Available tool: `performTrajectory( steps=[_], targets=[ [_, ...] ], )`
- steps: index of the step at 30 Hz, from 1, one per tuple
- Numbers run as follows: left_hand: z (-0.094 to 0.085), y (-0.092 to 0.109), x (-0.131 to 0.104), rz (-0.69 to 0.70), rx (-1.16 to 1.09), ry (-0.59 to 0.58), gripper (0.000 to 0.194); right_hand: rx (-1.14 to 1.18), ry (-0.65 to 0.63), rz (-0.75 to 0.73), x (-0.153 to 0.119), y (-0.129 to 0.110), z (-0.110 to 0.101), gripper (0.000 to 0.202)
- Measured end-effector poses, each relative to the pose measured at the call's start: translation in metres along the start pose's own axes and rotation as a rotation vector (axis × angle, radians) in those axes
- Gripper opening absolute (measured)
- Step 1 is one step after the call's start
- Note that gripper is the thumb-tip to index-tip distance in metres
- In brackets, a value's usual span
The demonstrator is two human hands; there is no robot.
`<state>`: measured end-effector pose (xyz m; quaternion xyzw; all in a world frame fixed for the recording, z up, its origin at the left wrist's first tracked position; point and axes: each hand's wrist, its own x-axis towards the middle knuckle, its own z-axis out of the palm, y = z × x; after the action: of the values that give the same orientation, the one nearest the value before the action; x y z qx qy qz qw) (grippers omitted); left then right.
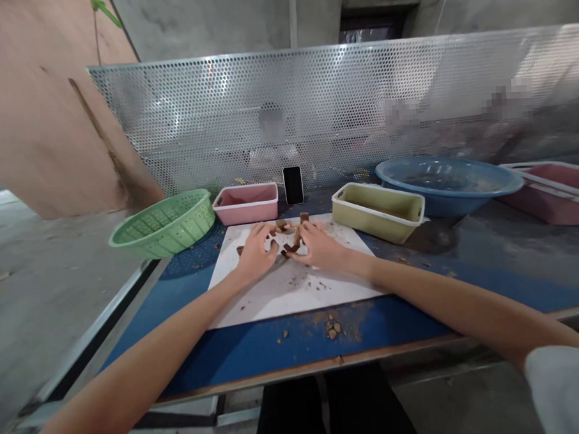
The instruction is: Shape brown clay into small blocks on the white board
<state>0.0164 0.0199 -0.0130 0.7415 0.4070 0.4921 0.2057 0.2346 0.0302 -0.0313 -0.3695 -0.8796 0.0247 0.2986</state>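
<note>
Several brown, rough chunks (281,225), like dried root or bark pieces, lie on a white sheet (297,293) on the table. My left hand (258,251) is at their left side, fingers curved and thumb apart, with chunks near the fingertips. Opposite it, my right hand (318,244) has its fingers bent round a brown chunk (297,237). Another brown chunk (304,217) stands just beyond the right fingertips. Small crumbs are scattered on the sheet below my hands. The exact contact between fingertips and pieces is too small to make out.
Behind the sheet stand a pink bin (247,212), a phone (293,185) and a yellow-green bin (376,221). A green basket (175,228) is at left, a blue basin (446,197) and dark pink bins (552,199) at right. A perforated metal panel (314,113) closes the back.
</note>
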Motion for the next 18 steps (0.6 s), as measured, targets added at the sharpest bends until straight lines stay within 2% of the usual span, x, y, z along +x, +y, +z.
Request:
performTrajectory(
  steps=[3, 5, 9, 12, 18],
  targets=[
    [0.000, -0.003, -0.012, 0.142, 0.292, -0.179, 0.038, 0.030, 0.031, 0.027, -0.004, -0.002, 0.005, 0.046],
    [0.002, -0.002, -0.020, 0.139, 0.385, -0.215, 0.038, 0.037, 0.045, 0.054, -0.007, -0.002, 0.008, 0.053],
    [0.010, 0.001, -0.027, 0.100, 0.451, -0.186, 0.037, 0.013, 0.043, 0.050, -0.009, -0.004, 0.009, 0.052],
    [0.012, -0.002, -0.025, 0.090, 0.468, -0.157, 0.028, 0.010, 0.034, 0.063, -0.009, -0.005, 0.007, 0.049],
    [0.008, -0.010, -0.019, 0.185, 0.376, -0.164, 0.010, -0.007, -0.004, 0.044, -0.012, -0.010, 0.001, 0.042]
  ],
)
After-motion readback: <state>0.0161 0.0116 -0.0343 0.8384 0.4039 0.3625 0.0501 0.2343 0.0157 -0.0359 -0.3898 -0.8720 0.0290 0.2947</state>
